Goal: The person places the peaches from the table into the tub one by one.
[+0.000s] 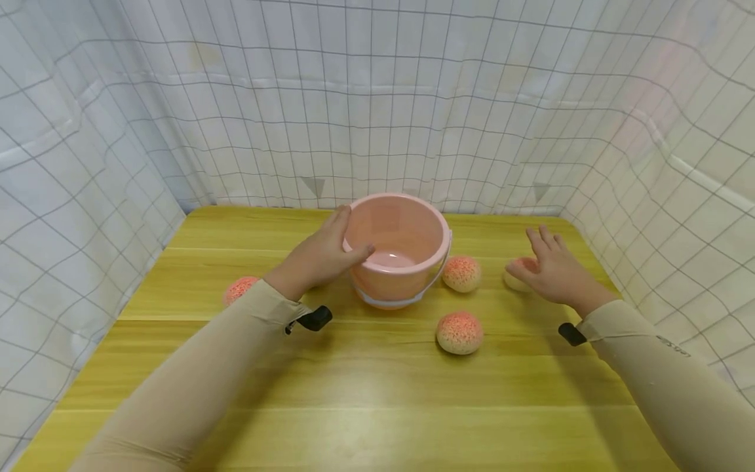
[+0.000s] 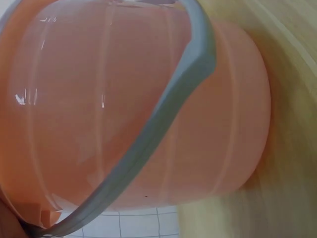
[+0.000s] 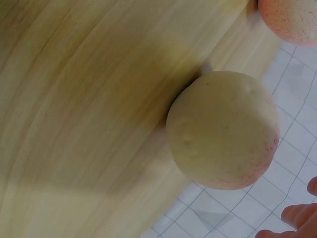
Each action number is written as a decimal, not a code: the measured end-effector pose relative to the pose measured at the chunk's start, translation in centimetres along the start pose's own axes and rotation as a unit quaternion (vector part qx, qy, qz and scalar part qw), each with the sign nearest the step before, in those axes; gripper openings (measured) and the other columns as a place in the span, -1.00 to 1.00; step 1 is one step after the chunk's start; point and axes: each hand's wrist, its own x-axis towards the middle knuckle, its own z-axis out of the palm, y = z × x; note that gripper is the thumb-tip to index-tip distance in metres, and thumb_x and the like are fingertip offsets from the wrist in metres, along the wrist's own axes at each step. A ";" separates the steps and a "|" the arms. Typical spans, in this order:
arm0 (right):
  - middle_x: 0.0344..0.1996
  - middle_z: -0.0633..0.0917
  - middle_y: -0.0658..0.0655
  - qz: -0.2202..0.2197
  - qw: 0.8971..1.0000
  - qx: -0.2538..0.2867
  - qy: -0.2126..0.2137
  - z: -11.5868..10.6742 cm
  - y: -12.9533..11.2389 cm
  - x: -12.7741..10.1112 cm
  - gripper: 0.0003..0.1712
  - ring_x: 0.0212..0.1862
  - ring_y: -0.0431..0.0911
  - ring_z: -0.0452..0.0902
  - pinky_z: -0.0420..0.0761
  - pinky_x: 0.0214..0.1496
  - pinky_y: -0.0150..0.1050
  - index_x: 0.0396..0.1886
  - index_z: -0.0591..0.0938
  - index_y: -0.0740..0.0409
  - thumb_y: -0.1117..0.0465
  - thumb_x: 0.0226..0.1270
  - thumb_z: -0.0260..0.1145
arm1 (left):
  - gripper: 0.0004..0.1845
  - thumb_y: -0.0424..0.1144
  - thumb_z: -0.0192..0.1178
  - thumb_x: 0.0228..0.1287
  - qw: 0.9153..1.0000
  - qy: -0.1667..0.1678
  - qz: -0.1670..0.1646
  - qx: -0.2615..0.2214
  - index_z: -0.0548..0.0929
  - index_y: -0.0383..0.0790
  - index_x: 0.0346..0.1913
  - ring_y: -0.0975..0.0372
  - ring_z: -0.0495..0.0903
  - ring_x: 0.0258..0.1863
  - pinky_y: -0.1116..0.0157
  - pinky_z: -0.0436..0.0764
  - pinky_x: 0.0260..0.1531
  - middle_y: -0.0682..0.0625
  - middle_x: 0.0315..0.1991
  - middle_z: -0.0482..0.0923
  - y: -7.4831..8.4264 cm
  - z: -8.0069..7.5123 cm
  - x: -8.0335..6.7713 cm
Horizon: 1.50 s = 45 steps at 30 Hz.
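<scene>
A pink plastic bucket (image 1: 377,282) stands upright on the table, its pale grey handle (image 2: 148,124) hanging down along the outside. My left hand (image 1: 321,254) grips the bucket's left rim, thumb over the inner edge and fingers against the outer wall. On the right, my right hand (image 1: 553,270) hovers with spread fingers above a cream and pink peach (image 1: 515,282), partly covering it in the head view. In the right wrist view that peach (image 3: 223,131) rests on the table, apart from the fingertips (image 3: 292,215). The inside of the bucket shows only its bare bottom.
Two more speckled peaches sit right of the bucket, one beside it (image 1: 462,273) and one nearer the front (image 1: 460,333). Another peach (image 1: 238,289) lies behind the left forearm. Grid-patterned white curtains (image 1: 401,118) enclose the wooden table (image 1: 377,400) at the back and sides.
</scene>
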 end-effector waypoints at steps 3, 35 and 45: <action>0.66 -0.32 0.51 0.004 1.000 0.007 0.003 0.0 0.3 -0.2 0.25 0.60 0.61 -0.42 -0.14 0.54 0.58 0.74 -0.28 0.21 -0.46 0.52 0.07 | 0.15 0.39 0.13 0.37 1.000 0.008 0.001 -0.017 -0.17 -0.14 0.74 -0.02 0.11 0.67 -0.17 0.27 0.56 -0.08 0.74 -0.12 0.0 0.2 0.1; 0.65 -0.06 0.55 -0.001 0.995 0.078 -0.058 1.4 5.0 -0.5 0.44 0.58 0.58 -0.06 0.14 0.47 0.56 0.76 -0.27 0.05 -0.32 0.28 0.48 | 0.10 0.30 0.15 0.35 0.999 0.028 -0.010 -0.043 -0.12 -0.10 0.74 -0.04 0.17 0.63 -0.18 0.30 0.54 -0.09 0.73 -0.07 -0.1 0.7 -0.1; 0.59 0.12 0.60 -0.015 0.995 0.069 -0.071 1.1 4.3 -0.1 0.45 0.55 0.58 0.05 0.22 0.45 0.53 0.75 -0.16 0.16 -0.26 0.21 0.57 | 0.09 0.28 0.14 0.35 0.999 0.026 -0.012 -0.038 -0.13 -0.07 0.74 -0.05 0.21 0.62 -0.17 0.31 0.53 -0.13 0.72 -0.04 -0.1 0.7 -0.2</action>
